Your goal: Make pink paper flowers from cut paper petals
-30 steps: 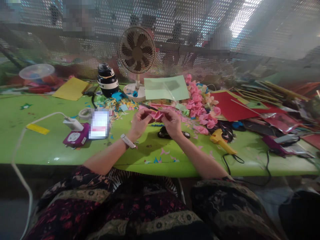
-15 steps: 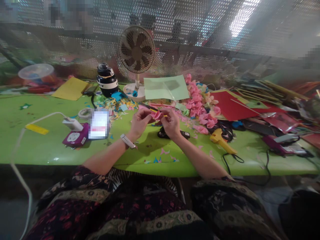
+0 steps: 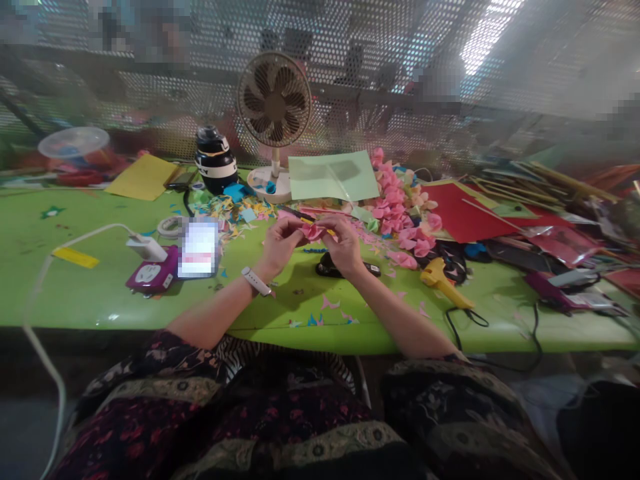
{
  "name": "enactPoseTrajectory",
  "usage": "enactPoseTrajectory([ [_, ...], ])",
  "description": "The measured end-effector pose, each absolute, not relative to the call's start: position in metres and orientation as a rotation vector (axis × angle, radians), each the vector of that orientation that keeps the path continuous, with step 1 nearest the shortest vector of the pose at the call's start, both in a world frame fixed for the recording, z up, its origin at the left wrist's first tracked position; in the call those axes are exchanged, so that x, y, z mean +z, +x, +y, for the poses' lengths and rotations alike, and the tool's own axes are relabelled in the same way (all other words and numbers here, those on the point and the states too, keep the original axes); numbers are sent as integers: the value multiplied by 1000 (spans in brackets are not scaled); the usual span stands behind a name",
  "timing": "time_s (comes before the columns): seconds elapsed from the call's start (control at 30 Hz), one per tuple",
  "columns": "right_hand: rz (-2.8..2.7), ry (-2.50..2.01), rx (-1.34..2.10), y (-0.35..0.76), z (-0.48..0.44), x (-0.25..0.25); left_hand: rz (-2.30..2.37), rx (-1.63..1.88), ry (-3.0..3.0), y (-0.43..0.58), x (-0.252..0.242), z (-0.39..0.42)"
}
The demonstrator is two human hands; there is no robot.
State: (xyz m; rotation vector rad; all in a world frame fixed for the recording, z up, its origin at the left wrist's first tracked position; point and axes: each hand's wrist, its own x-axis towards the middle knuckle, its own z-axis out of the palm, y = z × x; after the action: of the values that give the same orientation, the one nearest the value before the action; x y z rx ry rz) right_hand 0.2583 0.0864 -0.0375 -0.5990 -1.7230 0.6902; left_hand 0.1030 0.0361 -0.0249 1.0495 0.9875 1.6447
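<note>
Between my two hands is a small pink paper flower point(image 3: 313, 231), held just above the table. My left hand point(image 3: 281, 243) pinches its left side, with a white band on the wrist. On the other side my right hand point(image 3: 343, 247) has its fingers closed on the flower's right edge. A black object point(image 3: 371, 269) with a small white label lies on the table under my right hand, partly covered by it. Behind the fingers a dark, thin tool with a yellow part point(image 3: 303, 215) is lying among paper scraps.
A heap of pink paper flowers point(image 3: 393, 200) stands right of a pale green sheet point(image 3: 333, 175). Farther right are a yellow glue gun point(image 3: 445, 283) with its cord and red paper point(image 3: 463, 210). A fan point(image 3: 274, 107), black bottle point(image 3: 216, 163), phone point(image 3: 198, 248) and purple power socket point(image 3: 151, 272) are to the left.
Both hands stay almost in place. The pink paper flower has turned slightly and looks flatter between the fingers, and a small blue item on the table behind them shows more clearly.
</note>
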Motion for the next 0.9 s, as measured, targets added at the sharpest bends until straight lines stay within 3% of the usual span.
enactPoseTrajectory([
  [0.2, -1646, -506, 922, 255, 86, -38, 956, 1639, 1041, 103, -26, 35],
  [0.9, -1582, -629, 1045, 260, 76, -30, 978, 1613, 1047, 102, -22, 31],
])
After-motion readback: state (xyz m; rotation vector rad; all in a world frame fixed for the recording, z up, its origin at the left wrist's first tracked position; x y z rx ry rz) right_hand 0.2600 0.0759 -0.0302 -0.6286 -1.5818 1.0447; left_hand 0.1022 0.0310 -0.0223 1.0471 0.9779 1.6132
